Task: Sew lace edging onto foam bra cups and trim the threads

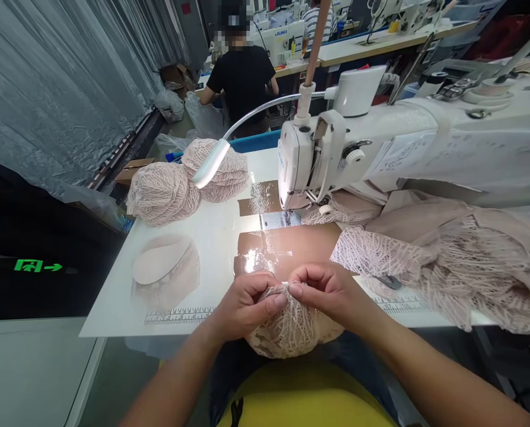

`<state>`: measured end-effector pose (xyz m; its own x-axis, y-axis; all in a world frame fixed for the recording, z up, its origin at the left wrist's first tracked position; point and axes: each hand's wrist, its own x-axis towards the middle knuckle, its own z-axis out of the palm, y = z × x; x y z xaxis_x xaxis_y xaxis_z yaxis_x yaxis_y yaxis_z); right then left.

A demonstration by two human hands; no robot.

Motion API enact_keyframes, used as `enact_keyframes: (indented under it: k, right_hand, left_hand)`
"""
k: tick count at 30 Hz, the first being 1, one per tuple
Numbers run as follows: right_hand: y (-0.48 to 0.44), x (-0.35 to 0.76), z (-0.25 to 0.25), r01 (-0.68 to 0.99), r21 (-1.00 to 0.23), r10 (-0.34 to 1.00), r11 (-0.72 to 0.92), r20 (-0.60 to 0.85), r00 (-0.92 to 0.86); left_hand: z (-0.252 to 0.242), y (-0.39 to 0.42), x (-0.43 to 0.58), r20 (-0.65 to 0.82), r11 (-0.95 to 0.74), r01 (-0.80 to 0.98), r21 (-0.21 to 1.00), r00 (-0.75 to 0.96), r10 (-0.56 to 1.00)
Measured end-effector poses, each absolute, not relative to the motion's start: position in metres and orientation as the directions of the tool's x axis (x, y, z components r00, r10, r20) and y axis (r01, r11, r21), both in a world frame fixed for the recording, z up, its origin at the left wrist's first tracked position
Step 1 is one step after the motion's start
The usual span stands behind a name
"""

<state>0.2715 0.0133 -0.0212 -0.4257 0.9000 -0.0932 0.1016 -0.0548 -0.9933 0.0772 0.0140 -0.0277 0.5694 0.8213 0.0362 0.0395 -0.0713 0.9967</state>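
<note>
A beige lace piece (287, 332) hangs at the table's front edge, over my lap. My left hand (254, 302) pinches its upper edge between thumb and fingers. Close beside it on the right, my right hand (322, 290) pinches the same edge, the fingertips of both hands nearly touching. Just beyond my hands, brown tape (265, 246) covers part of the white table. The sewing machine (296, 163) stands past it, its needle area above a metal plate (274, 220).
Two stacks of lace cups (162, 193) lie at the back left, under a lamp head (211, 164). A smooth oval pad (158, 264) on thin fabric lies left. Bunched lace fabric (460, 261) covers the right side. A person (242, 77) in black sits beyond the table.
</note>
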Motion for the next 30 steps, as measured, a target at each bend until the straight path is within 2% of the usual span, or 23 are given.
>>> enact_keyframes:
  k: [3,5,6,8,10,11,13,14,15,17,18,19,21,24,27,30]
  right_hand:
    - [0.022,0.27,-0.024,0.012,-0.99,0.887,-0.139,-0.13,-0.443]
    - [0.029,0.273,-0.026,-0.009,-0.984,0.887,-0.177,-0.156,-0.436]
    - [0.032,0.275,-0.026,-0.007,-0.983,0.891,-0.184,-0.164,-0.424]
    - [0.039,0.285,-0.026,0.04,-0.987,0.912,-0.157,-0.161,-0.378]
    - [0.044,0.299,-0.023,0.161,-0.983,0.94,-0.092,-0.139,-0.311]
    - [0.046,0.306,-0.021,0.241,-0.969,0.952,-0.055,-0.123,-0.279]
    - [0.05,0.317,-0.015,0.411,-0.912,0.97,0.016,-0.085,-0.228]
    - [0.052,0.321,-0.011,0.494,-0.868,0.973,0.052,-0.067,-0.22]
    - [0.055,0.323,-0.006,0.569,-0.817,0.973,0.091,-0.049,-0.226]
    - [0.062,0.322,0.001,0.686,-0.703,0.963,0.186,-0.007,-0.268]
    - [0.066,0.32,0.004,0.724,-0.65,0.956,0.231,0.012,-0.295]
    - [0.07,0.317,0.005,0.751,-0.605,0.949,0.264,0.023,-0.315]
    - [0.077,0.311,0.003,0.788,-0.539,0.94,0.298,0.022,-0.34]
    - [0.084,0.305,-0.01,0.788,-0.507,0.924,0.349,0.048,-0.378]
    - [0.085,0.299,-0.029,0.769,-0.484,0.901,0.418,0.11,-0.421]
    - [0.084,0.292,-0.043,0.809,-0.37,0.885,0.457,0.096,-0.457]
  left_hand:
    - [-0.032,0.015,0.089,-0.095,0.153,-0.079,0.985,0.495,0.864]
    - [-0.033,0.017,0.092,-0.216,0.323,-0.197,0.926,0.425,0.879]
    - [-0.031,0.019,0.09,-0.264,0.371,-0.251,0.894,0.374,0.889]
    - [-0.024,0.026,0.077,-0.299,0.359,-0.323,0.876,0.221,0.928]
    - [-0.011,0.038,0.056,-0.236,0.229,-0.294,0.928,0.011,0.972]
    - [-0.004,0.045,0.046,-0.161,0.134,-0.223,0.966,-0.105,0.981]
    - [0.008,0.06,0.032,0.066,-0.049,0.067,0.997,-0.291,0.954]
    - [0.01,0.068,0.031,0.197,-0.119,0.264,0.957,-0.291,0.936]
    - [0.01,0.076,0.035,0.314,-0.187,0.459,0.868,-0.218,0.924]
    - [0.0,0.089,0.055,0.431,-0.352,0.742,0.571,0.094,0.897]
    - [-0.008,0.095,0.069,0.429,-0.432,0.818,0.381,0.258,0.866]
    - [-0.018,0.099,0.085,0.362,-0.478,0.861,0.175,0.395,0.844]
    - [-0.039,0.103,0.113,0.282,-0.513,0.852,0.104,0.469,0.837]
    - [-0.059,0.098,0.139,0.213,-0.546,0.836,0.045,0.526,0.823]
    - [-0.059,0.087,0.145,0.142,-0.575,0.817,-0.023,0.573,0.807]
    - [-0.044,0.083,0.142,0.091,-0.605,0.795,-0.044,0.606,0.79]
